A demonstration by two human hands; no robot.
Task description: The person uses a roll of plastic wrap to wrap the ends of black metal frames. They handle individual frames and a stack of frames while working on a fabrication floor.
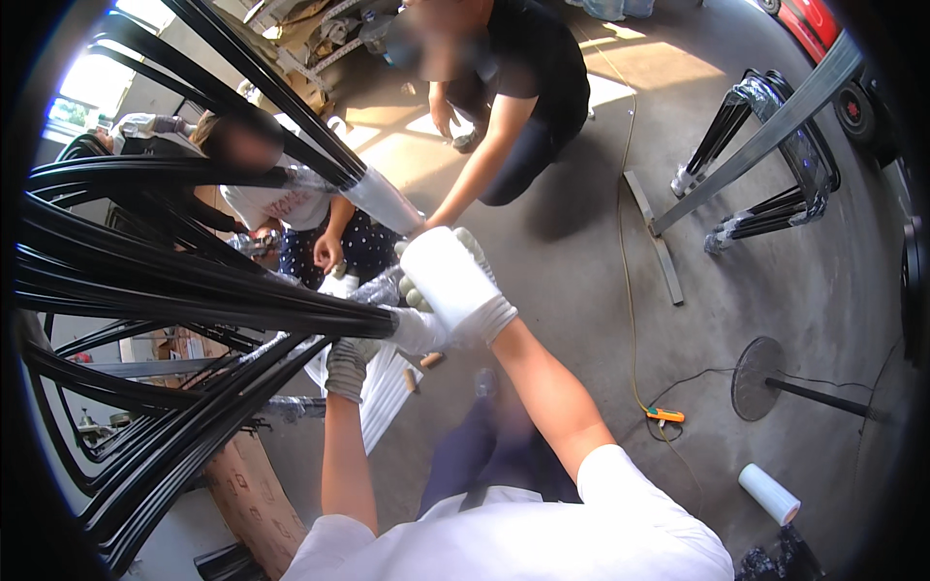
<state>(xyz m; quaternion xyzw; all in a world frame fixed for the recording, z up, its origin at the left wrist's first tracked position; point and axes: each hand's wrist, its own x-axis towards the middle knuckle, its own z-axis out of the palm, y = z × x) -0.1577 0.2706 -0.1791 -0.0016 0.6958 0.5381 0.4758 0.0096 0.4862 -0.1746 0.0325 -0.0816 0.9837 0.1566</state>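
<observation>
My right hand (475, 254), in a pale knit work glove, grips a white roll of stretch film (444, 276). The roll is beside the wrapped end of a bundle of long black tubes (320, 305), and clear film (418, 329) covers that end. My left hand (351, 360), also gloved, is closed at the underside of the bundle near its end; its fingers are partly hidden by the tubes. Just beyond, another black bundle ends in a film-wrapped sleeve (383, 201), where a co-worker's hand reaches in.
One co-worker (533, 87) crouches ahead; another (291, 203) is at the left, behind the tubes. Wrapped black frames (765, 155) and a metal stand (668, 232) are at the right. An orange power strip (666, 415), a round-based stand (759, 379) and a film roll (770, 494) are on the floor.
</observation>
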